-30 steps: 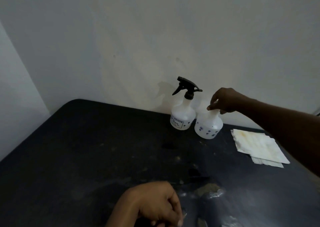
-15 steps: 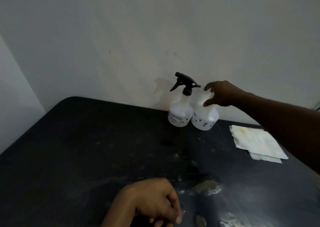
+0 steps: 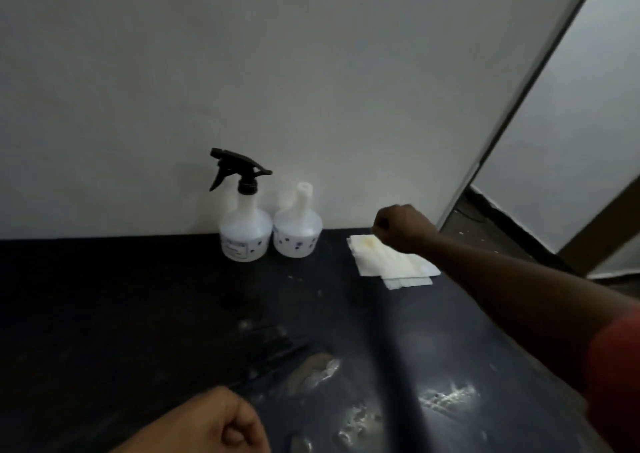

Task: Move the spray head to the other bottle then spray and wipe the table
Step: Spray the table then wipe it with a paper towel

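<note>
Two white plastic bottles stand side by side against the wall at the back of the black table [image 3: 104, 314]. The left bottle [image 3: 246, 231] carries the black spray head [image 3: 239, 168], nozzle pointing left. The right bottle [image 3: 297, 234], with blue dots, has a bare open neck. My right hand [image 3: 401, 226] hovers to the right of it, over the far corner of a stack of folded white tissues [image 3: 384, 260], fingers curled into a fist; anything inside it is hidden. My left hand [image 3: 214, 425] rests as a closed fist at the table's near edge.
Pale dirty smears [image 3: 315, 369] and wet glare patches [image 3: 446, 397] mark the near middle of the table. A white wall runs behind the bottles. At the right, past the table's edge, a door frame [image 3: 519, 113] and floor [image 3: 485, 231] show.
My right hand has left the top of the dotted bottle and moved right and down over the tissues, now closed. The bottle's neck is now uncovered. The view has shifted right.
</note>
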### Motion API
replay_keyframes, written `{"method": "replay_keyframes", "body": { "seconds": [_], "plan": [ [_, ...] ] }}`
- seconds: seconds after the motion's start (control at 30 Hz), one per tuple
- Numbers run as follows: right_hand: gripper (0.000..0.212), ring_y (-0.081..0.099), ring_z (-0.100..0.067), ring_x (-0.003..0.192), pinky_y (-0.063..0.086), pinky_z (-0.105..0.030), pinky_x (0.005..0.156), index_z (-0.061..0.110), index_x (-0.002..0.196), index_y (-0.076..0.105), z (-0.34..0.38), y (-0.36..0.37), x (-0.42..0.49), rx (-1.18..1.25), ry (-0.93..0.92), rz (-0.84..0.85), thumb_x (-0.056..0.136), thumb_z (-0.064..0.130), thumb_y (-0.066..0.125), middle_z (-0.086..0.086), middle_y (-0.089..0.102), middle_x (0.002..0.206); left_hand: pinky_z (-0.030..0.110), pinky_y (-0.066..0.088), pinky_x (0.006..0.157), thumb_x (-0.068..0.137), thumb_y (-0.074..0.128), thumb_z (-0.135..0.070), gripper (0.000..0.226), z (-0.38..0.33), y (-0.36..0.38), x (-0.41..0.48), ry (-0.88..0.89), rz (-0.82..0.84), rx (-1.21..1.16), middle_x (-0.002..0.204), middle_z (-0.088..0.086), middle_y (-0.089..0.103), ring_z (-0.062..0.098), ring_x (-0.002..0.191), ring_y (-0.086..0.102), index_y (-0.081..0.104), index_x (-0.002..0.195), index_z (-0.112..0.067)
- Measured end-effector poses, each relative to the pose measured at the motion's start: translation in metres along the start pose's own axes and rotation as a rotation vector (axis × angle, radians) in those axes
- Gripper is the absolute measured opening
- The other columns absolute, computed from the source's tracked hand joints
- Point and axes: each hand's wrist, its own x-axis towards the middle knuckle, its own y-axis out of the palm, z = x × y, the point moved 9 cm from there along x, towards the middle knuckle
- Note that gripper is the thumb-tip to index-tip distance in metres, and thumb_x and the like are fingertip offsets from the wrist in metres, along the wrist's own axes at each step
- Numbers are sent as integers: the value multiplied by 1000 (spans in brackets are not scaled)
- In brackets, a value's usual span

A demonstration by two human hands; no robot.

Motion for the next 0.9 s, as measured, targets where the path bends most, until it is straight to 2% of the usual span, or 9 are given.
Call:
{"method": "replay_keyframes", "body": {
  "seconds": [0.03, 0.1, 0.2, 0.3, 0.4, 0.53, 0.63, 0.77, 0.9],
  "plan": [
    [18, 66, -28, 83, 50, -30, 67, 16, 85, 69, -4, 11, -2, -2, 6, 21, 87, 32, 61, -9, 73, 90, 13, 49, 60, 80, 75, -39, 20, -7, -7, 1, 66, -104, -30, 84, 5, 80, 3, 64, 69, 78, 86, -21],
    [19, 66, -29, 83, 51, -31, 66, 16, 84, 68, -10, 28, -5, -26, 8, 51, 86, 32, 59, -9, 72, 90, 18, 46, 44, 80, 77, -37, 11, -33, -21, 6, 216, -368, -188, 71, 10, 76, 11, 52, 64, 75, 81, -26],
    [22, 66, -29, 82, 45, -27, 62, 12, 84, 70, -18, 47, -9, -70, 4, 58, 83, 31, 58, -8, 73, 89, 20, 49, 44, 79, 72, -23, 7, -67, -34, 9, 470, -678, -576, 81, 14, 76, 13, 60, 67, 77, 84, -25],
    [23, 66, -31, 88, 46, -30, 66, 12, 83, 69, -30, 57, -9, -69, 22, 54, 83, 31, 58, -10, 73, 92, 26, 56, 58, 77, 70, -41, 26, -99, -25, 28, 628, -614, -934, 100, 11, 76, 16, 85, 72, 75, 94, -22],
    [29, 65, -29, 92, 41, -27, 67, 10, 82, 70, -43, 63, -6, 51, 62, 53, 84, 38, 63, -9, 73, 93, 31, 58, 69, 75, 60, -56, 51, -118, -13, 52, 644, -499, -1135, 112, 12, 73, 21, 99, 71, 69, 106, -17],
    [40, 64, -23, 91, 36, -25, 67, 17, 85, 71, -40, 68, -9, 85, 32, 15, 79, 55, 65, -5, 72, 94, 37, 55, 76, 81, 50, -61, 55, -124, -5, 72, 625, -483, -1177, 116, 13, 72, 24, 106, 69, 69, 108, -17],
    [42, 63, -21, 90, 37, -25, 68, 21, 91, 74, -34, 66, -16, 97, -31, -36, 75, 59, 68, -4, 70, 94, 36, 57, 75, 84, 45, -62, 56, -121, -7, 76, 625, -495, -1195, 118, 14, 71, 25, 108, 68, 71, 107, -18],
    [27, 63, -24, 91, 49, -31, 74, 19, 96, 76, -26, 67, -20, 115, -123, -25, 84, 41, 66, -9, 67, 99, 36, 56, 75, 87, 41, -64, 57, -117, -12, 79, 625, -511, -1202, 118, 14, 71, 25, 109, 68, 73, 104, -20],
    [21, 64, -24, 86, 49, -31, 72, 20, 96, 76, -22, 60, -22, 134, -154, -68, 87, 35, 63, -8, 68, 98, 36, 57, 76, 87, 39, -65, 59, -117, -16, 80, 629, -516, -1193, 119, 14, 71, 25, 110, 68, 73, 104, -20]
  ]
}}
